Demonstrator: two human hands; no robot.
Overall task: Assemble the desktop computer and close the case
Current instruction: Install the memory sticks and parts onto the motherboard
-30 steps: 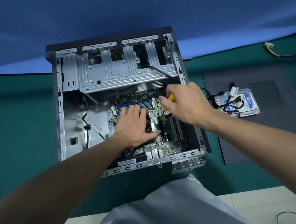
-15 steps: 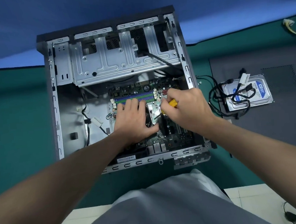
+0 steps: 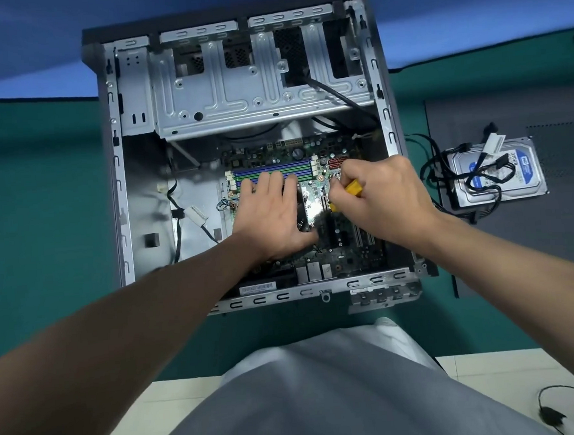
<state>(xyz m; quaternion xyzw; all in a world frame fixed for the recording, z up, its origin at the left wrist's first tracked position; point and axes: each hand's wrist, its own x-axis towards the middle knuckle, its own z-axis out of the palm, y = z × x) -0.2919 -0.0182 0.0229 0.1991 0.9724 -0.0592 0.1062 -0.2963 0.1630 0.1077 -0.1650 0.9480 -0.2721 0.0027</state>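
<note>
An open desktop case (image 3: 118,180) lies on its side on the green table, its motherboard (image 3: 344,250) exposed. My left hand (image 3: 272,215) rests flat with spread fingers on a black part beside the blue and green memory slots (image 3: 269,171). My right hand (image 3: 382,198) grips a yellow-handled screwdriver (image 3: 352,189) that points down at the board's middle. The tip is hidden by my fingers. The metal drive cage (image 3: 238,96) fills the case's far half.
A hard drive (image 3: 501,170) with a blue label and a tangle of black cables lies on the dark side panel (image 3: 515,237) to the right of the case. Loose wires hang inside the case's left bay (image 3: 178,220). A black cable (image 3: 559,412) lies on the floor.
The camera has moved closer over the case. My right hand with the screwdriver has shifted slightly toward me over the board. My left hand stays flat in place.
</note>
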